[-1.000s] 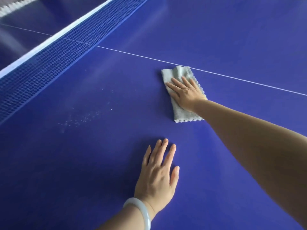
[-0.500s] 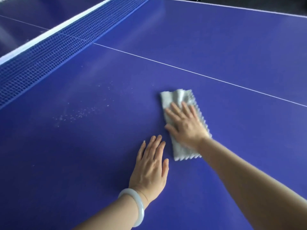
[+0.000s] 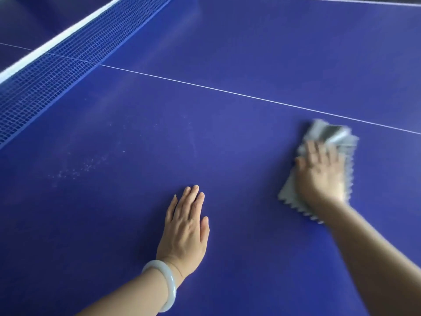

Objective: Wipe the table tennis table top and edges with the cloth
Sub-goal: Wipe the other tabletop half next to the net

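One cloth (image 3: 288,195), two grips on the counter (image 3: 227,144).
Right grip (image 3: 321,176), fingers straight, presses the cloth beneath it; left grip (image 3: 184,226) lies flat, fingers together.

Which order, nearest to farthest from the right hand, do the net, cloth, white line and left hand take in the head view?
1. cloth, pressed under the right hand.
2. white line, just beyond the cloth.
3. left hand, resting flat, to the left.
4. net, far left.
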The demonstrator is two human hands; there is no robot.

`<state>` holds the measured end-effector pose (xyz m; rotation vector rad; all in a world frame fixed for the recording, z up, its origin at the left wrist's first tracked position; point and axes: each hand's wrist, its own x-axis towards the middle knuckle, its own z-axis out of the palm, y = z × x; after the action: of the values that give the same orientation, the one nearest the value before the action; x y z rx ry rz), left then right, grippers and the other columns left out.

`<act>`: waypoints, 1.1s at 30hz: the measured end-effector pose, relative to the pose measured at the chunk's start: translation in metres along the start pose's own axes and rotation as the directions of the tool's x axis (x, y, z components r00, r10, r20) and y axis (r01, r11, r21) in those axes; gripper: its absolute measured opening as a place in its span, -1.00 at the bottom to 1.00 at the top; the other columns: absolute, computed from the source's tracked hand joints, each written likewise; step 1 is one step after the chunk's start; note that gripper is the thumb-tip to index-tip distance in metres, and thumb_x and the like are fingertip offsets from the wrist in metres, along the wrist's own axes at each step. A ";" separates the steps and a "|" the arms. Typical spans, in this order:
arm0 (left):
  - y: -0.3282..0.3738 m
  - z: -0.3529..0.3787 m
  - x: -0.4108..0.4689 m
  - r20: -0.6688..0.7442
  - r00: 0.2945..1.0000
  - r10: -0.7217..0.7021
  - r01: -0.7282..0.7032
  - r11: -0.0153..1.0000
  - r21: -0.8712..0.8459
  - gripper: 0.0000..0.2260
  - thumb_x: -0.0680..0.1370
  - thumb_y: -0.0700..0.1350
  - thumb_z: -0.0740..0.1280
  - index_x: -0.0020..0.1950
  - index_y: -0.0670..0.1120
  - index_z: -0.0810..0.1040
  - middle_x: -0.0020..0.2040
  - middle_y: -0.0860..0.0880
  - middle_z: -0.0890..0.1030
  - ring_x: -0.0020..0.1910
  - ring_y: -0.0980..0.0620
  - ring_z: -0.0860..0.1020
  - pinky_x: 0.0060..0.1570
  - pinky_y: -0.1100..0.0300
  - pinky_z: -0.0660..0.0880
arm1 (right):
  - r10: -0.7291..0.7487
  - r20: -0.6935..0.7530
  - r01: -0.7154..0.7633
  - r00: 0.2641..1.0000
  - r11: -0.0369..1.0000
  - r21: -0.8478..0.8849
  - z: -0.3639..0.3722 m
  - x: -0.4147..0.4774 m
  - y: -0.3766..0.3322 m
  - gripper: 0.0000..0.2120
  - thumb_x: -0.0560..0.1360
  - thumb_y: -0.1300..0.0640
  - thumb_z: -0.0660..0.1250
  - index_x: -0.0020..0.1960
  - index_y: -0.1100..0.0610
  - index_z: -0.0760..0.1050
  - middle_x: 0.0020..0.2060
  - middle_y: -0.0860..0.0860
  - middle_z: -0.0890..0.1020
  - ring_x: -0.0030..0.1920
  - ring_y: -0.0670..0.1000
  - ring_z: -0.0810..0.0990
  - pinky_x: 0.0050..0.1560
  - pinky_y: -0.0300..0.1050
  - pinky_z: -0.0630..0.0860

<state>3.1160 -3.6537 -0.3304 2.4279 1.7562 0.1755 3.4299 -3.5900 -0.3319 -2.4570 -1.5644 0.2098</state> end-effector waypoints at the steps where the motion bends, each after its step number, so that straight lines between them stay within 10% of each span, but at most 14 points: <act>1: 0.000 -0.001 0.000 -0.002 1.000 0.003 -0.003 1.000 -0.010 -0.50 0.64 -0.01 -0.04 0.52 -0.16 0.33 0.57 -0.06 0.25 0.57 -0.03 0.18 0.50 -0.10 0.18 | -0.139 0.017 0.139 0.990 0.990 -0.002 0.007 -0.022 -0.025 -0.45 0.68 -0.03 -0.01 0.63 0.08 0.05 0.62 0.07 0.11 0.62 0.15 -0.04 0.57 0.14 -0.13; 7: -0.001 -0.002 -0.001 -0.020 1.000 0.009 -0.010 0.999 -0.040 -0.50 0.63 -0.04 -0.03 0.49 -0.20 0.37 0.55 -0.11 0.29 0.54 -0.08 0.24 0.48 -0.14 0.23 | -0.677 0.149 0.671 0.720 0.735 0.095 0.021 -0.148 -0.051 -0.47 0.67 -0.08 0.02 0.62 -0.01 0.13 0.60 -0.03 0.17 0.62 0.05 0.02 0.59 0.05 -0.06; 12: -0.002 0.000 0.000 0.001 1.000 0.001 -0.001 1.000 -0.012 -0.53 0.65 -0.04 0.01 0.52 -0.16 0.32 0.56 -0.08 0.27 0.56 -0.06 0.21 0.50 -0.13 0.20 | -0.218 0.036 0.219 0.975 0.975 -0.036 -0.008 -0.083 0.048 -0.44 0.65 -0.11 -0.10 0.62 -0.01 0.10 0.59 0.05 0.21 0.61 0.10 0.04 0.60 0.07 -0.06; 16: -0.001 0.000 0.000 -0.007 1.000 0.005 -0.005 1.000 -0.005 -0.55 0.61 -0.09 0.20 0.49 -0.18 0.36 0.53 -0.12 0.31 0.54 -0.10 0.25 0.49 -0.15 0.22 | 0.160 -0.022 -0.160 0.987 0.987 -0.022 -0.009 -0.090 0.006 -0.45 0.69 -0.04 0.00 0.64 0.04 0.03 0.62 0.05 0.07 0.62 0.13 -0.07 0.59 0.11 -0.14; 26: -0.030 -0.018 -0.007 0.013 0.992 0.122 -0.103 0.889 -0.447 -0.62 0.67 -0.22 0.13 0.50 -0.15 0.35 0.56 -0.03 0.24 0.59 -0.01 0.10 0.56 0.10 -0.11 | -0.549 0.157 0.557 0.821 0.830 -0.011 0.009 -0.268 -0.054 -0.49 0.67 -0.06 -0.05 0.56 0.03 0.27 0.56 -0.03 0.27 0.58 0.08 0.18 0.50 0.11 0.16; 33: -0.166 -0.040 -0.058 -0.039 0.987 0.153 -0.156 0.985 -0.074 -0.52 0.63 -0.04 0.02 0.46 -0.23 0.40 0.50 -0.16 0.34 0.51 -0.15 0.30 0.49 -0.11 0.18 | -0.044 0.051 0.046 0.998 0.998 -0.039 0.012 -0.237 -0.082 -0.47 0.66 -0.01 -0.02 0.62 -0.09 0.03 0.61 -0.09 0.10 0.62 -0.04 -0.08 0.60 0.00 -0.11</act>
<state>2.9354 -3.6561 -0.3224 2.5193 1.5428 0.2962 3.2551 -3.7699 -0.3222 -2.4615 -1.6581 0.2363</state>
